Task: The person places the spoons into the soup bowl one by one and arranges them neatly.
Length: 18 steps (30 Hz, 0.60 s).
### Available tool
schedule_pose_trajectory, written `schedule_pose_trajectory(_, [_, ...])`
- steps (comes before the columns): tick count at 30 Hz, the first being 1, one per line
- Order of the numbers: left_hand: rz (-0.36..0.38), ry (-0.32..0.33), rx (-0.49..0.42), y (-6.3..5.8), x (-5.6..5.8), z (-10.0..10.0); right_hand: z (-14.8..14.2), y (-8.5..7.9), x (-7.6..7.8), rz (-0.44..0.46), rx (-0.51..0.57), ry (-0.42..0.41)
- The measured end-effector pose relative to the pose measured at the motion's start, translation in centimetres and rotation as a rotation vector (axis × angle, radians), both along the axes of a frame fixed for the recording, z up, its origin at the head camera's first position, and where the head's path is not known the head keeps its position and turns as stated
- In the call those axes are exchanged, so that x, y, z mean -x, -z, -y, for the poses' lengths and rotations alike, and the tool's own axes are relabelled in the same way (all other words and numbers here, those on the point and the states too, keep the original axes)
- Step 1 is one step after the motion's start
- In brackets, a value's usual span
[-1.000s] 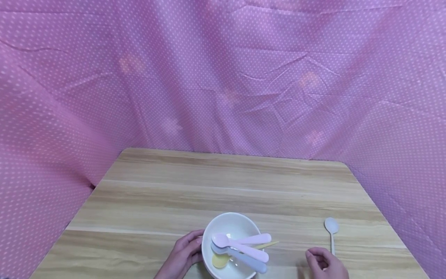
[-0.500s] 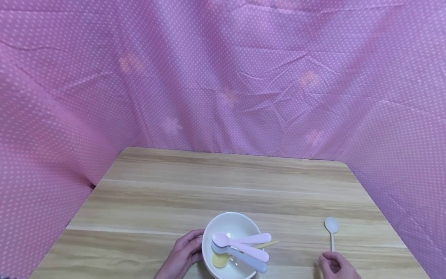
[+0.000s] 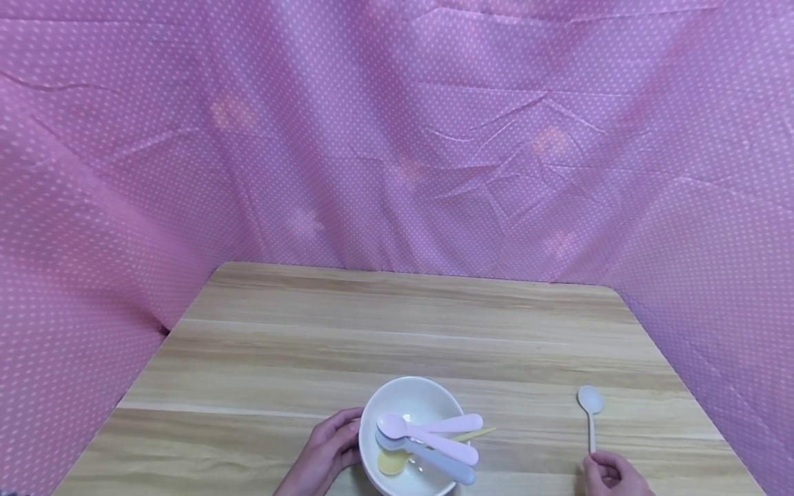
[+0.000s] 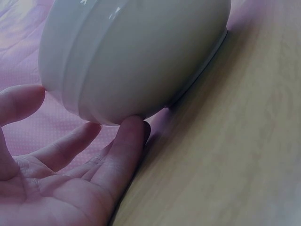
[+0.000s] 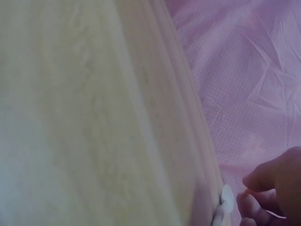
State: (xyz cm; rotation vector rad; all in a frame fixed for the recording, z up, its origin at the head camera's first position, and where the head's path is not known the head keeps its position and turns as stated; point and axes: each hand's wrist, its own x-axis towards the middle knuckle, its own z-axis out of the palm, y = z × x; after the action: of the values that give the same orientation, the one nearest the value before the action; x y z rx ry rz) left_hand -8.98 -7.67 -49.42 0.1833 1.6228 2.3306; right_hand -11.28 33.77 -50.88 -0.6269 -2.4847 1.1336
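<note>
A white bowl (image 3: pixel 412 397) stands at the table's near middle, holding several plastic spoons. A pink spoon (image 3: pixel 434 443) lies over another pink one, a blue spoon (image 3: pixel 443 465) and a yellow spoon (image 3: pixel 392 463); their handles lean past the rim. My left hand (image 3: pixel 325 448) touches the bowl's left side; in the left wrist view, the fingertips (image 4: pixel 130 129) rest against its outer wall, fingers extended. A white spoon (image 3: pixel 590 399) lies on the right, handle toward me. My right hand (image 3: pixel 617 475) hovers at that handle with loosely bent fingers; the handle's near end is hidden.
The wooden table (image 3: pixel 384 310) has rounded far corners. Pink dotted cloth (image 3: pixel 397 151) hangs behind it and on both sides, close to its edges. Wood surface spans between the bowl and the white spoon.
My right hand has shifted to the right and slightly toward me, along the white spoon's handle. The left hand, the bowl and the spoons stay in place.
</note>
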Motion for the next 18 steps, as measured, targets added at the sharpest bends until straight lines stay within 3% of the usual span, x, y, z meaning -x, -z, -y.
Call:
schedule_pose_trajectory(11, [0.01,-0.009,0.002,0.0,0.0,0.1,-1.0,0.6,0.0,0.086,0.023,0.043])
schedule_pose_trajectory(18, [0.015,-0.01,0.004,0.0,0.0,0.0,-1.3,0.6,0.0,0.153,-0.006,0.02])
